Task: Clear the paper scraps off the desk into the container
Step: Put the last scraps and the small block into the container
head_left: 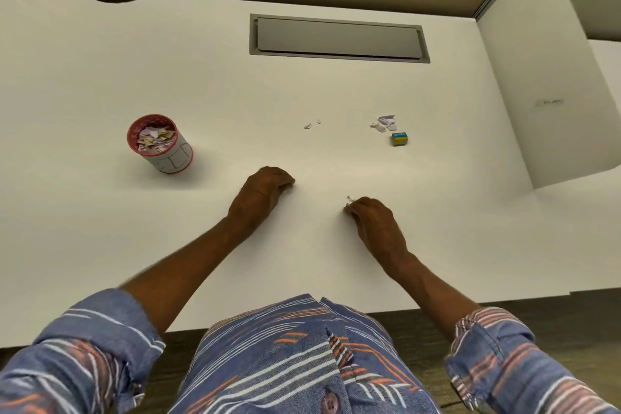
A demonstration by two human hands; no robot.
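The right hand (373, 217) is pinching a tiny scrap (350, 199), the left hand (263, 190) is curling closed, contents unclear, while the container (159, 143) is standing far left, nearer the left hand, and the scrap pile (384, 123) is lying ahead right

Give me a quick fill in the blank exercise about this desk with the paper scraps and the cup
1. The container stands to the person's ____ side.
2. The container's rim is coloured ____.
3. The small blue box lies just beside the biggest pile of paper ____.
4. The grey rectangular hatch is set into the ____.

Missing words: left; red; scraps; desk
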